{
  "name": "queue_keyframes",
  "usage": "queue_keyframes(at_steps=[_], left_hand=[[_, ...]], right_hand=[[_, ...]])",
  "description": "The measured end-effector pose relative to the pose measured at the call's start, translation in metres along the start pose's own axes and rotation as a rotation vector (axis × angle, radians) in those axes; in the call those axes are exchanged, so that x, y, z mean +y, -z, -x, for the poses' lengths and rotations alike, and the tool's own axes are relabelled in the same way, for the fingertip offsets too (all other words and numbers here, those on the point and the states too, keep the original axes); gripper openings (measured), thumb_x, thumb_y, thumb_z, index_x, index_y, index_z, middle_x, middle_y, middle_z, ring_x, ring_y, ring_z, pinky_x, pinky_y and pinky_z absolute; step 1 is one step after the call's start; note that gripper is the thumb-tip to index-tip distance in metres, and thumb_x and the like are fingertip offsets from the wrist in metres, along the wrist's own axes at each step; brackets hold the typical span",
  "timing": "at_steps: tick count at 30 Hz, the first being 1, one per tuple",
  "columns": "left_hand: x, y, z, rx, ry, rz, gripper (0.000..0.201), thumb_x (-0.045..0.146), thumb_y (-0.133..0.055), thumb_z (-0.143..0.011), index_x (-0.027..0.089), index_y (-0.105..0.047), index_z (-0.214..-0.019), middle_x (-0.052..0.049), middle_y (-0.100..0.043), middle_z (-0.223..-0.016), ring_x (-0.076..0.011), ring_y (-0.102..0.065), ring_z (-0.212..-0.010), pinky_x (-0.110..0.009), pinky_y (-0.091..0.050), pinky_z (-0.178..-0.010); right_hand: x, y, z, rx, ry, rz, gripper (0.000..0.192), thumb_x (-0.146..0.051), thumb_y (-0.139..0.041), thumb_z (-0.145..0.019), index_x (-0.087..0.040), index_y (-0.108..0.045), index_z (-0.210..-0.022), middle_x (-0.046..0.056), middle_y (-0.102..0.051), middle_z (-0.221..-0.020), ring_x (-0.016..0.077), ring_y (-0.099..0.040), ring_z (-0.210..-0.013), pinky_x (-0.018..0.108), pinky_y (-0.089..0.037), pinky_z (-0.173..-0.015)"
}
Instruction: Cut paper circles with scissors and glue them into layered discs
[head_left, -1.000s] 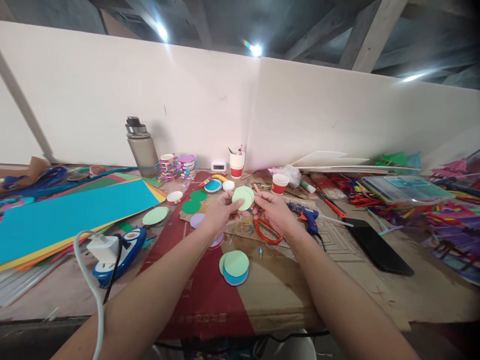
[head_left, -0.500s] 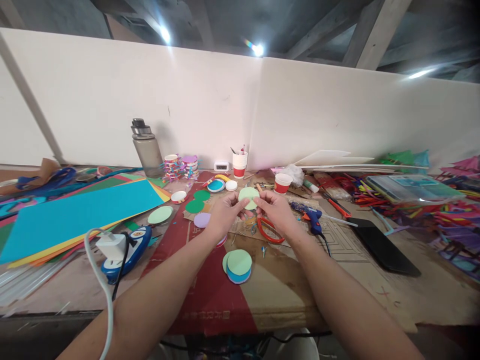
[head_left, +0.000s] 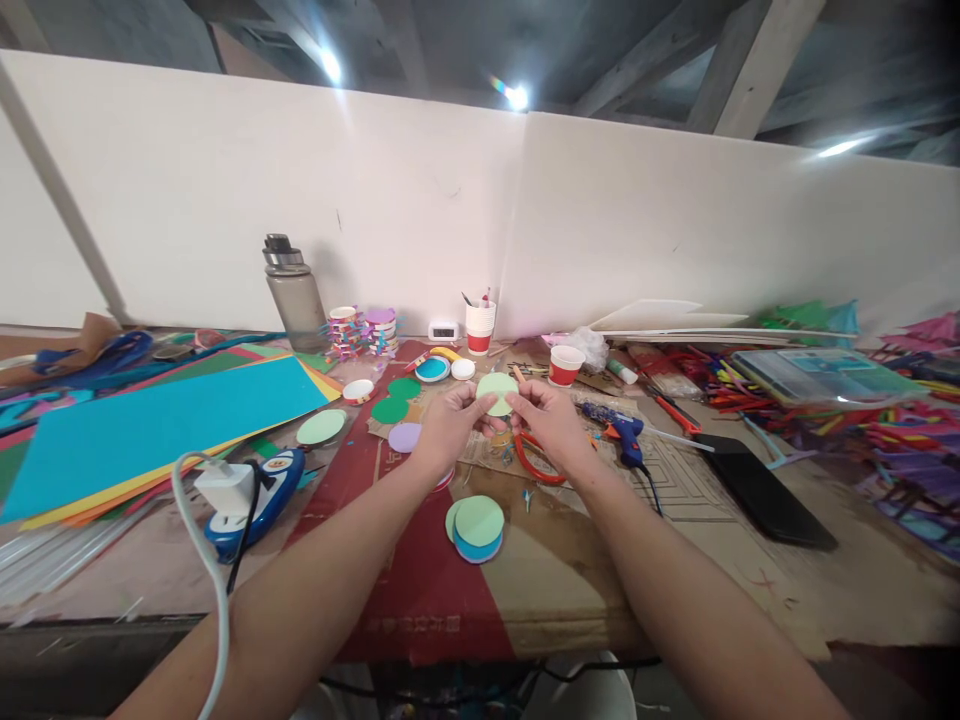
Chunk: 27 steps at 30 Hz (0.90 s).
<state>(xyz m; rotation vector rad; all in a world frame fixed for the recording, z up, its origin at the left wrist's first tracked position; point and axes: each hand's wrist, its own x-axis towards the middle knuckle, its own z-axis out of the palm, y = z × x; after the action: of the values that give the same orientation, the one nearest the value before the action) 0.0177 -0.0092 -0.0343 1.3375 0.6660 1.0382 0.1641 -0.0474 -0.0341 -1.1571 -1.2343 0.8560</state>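
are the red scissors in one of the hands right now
No, the red scissors lie on the cardboard below the right hand, while both hands pinch a light green paper circle.

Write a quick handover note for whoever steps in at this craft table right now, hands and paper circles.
Left hand and right hand: both pinch one light green paper circle above the cardboard mat.
Small stack of paper circles, light green on top, lies near the forearms.
Red-handled scissors lie under the right hand; blue glue gun just right of it.
No glue or cut visible on the held circle.
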Motion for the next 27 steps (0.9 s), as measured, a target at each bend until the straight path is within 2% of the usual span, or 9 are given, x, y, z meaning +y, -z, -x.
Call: queue_keyframes(at_steps=[7, 11, 16, 22, 24, 27], left_hand=[[-0.001, -0.001, 0.0, 0.008, 0.172, 0.172, 0.047, 0.049, -0.085, -0.057, 0.012, -0.068, -0.081, -0.005, -0.067, -0.07, -0.0112, -0.061, -0.057, -0.019, -0.04, -0.047], [-0.003, -0.001, -0.001, 0.07, 0.127, 0.162, 0.047, 0.05, -0.086, -0.053, 0.013, -0.069, -0.078, -0.004, -0.066, -0.075, -0.0106, -0.058, -0.063, -0.019, -0.041, -0.048], [-0.009, 0.001, -0.006, 0.087, 0.094, 0.16, 0.041, 0.042, -0.089, -0.049, 0.013, -0.069, -0.07, -0.003, -0.065, -0.07, -0.0073, -0.049, -0.055, -0.02, -0.037, -0.048], [-0.006, 0.006, -0.009, 0.066, 0.128, 0.286, 0.041, 0.036, -0.091, -0.046, 0.012, -0.07, -0.072, -0.004, -0.065, -0.071, -0.0082, -0.052, -0.058, -0.019, -0.034, -0.048], [-0.004, 0.006, -0.01, 0.07, 0.136, 0.319, 0.043, 0.036, -0.092, -0.043, 0.012, -0.071, -0.073, -0.004, -0.066, -0.071, -0.0081, -0.053, -0.058, -0.019, -0.033, -0.047], [-0.001, 0.008, -0.011, 0.097, 0.141, 0.354, 0.044, 0.035, -0.093, -0.04, 0.012, -0.07, -0.069, -0.004, -0.066, -0.069, -0.0077, -0.053, -0.057, -0.018, -0.032, -0.046]], right_hand=[[0.004, -0.002, 0.0, 0.032, -0.082, -0.054, 0.036, -0.052, -0.069, -0.065, -0.02, -0.052, -0.066, -0.006, -0.052, -0.047, 0.0093, -0.045, -0.041, 0.024, -0.038, -0.044], [0.006, -0.003, 0.001, 0.057, -0.104, -0.028, 0.033, -0.049, -0.067, -0.066, -0.02, -0.051, -0.065, -0.006, -0.052, -0.047, 0.009, -0.044, -0.039, 0.023, -0.036, -0.042], [0.003, -0.007, 0.007, 0.082, -0.013, 0.154, 0.028, -0.046, -0.063, -0.072, -0.021, -0.052, -0.066, -0.006, -0.051, -0.048, 0.0101, -0.046, -0.041, 0.023, -0.036, -0.042], [-0.001, 0.003, 0.004, -0.037, 0.064, 0.168, 0.034, -0.052, -0.053, -0.083, -0.019, -0.056, -0.076, -0.001, -0.061, -0.065, 0.0134, -0.054, -0.054, 0.027, -0.046, -0.054], [0.001, 0.011, -0.001, -0.012, 0.112, 0.309, 0.034, -0.05, -0.048, -0.088, -0.018, -0.058, -0.08, 0.002, -0.065, -0.073, 0.0152, -0.058, -0.061, 0.029, -0.047, -0.06], [0.004, 0.02, -0.004, 0.028, 0.17, 0.687, 0.026, -0.037, -0.048, -0.091, -0.016, -0.064, -0.086, 0.007, -0.069, -0.085, 0.0187, -0.062, -0.076, 0.031, -0.047, -0.074]])
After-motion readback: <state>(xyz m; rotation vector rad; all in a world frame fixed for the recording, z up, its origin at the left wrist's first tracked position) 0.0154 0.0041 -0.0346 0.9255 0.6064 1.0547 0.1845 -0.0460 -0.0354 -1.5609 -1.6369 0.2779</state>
